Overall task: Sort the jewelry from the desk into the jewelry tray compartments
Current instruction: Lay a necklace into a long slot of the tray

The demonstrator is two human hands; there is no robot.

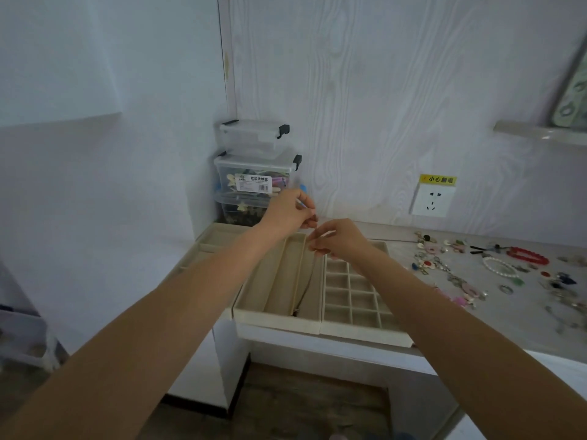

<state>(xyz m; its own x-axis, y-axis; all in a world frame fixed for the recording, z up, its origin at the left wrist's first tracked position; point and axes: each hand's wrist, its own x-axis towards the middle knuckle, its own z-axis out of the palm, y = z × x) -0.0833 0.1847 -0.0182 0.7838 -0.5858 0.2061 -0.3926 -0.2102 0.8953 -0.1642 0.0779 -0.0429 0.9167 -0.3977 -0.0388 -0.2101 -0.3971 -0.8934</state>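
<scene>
A thin chain [305,281] is pinched by left hand [287,214] & right hand [338,238] over tray [279,325]. Should be lowered straight into the long slot, w/o kinks.

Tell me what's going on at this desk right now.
A person is sorting jewelry. Both hands, left hand and right hand, are raised over the long-slot tray, pinching a thin chain that hangs down into one of its slots. The grid tray beside it looks unfilled. Most jewelry, including a red bracelet and a white bead bracelet, still lies loose on the desk.
</scene>
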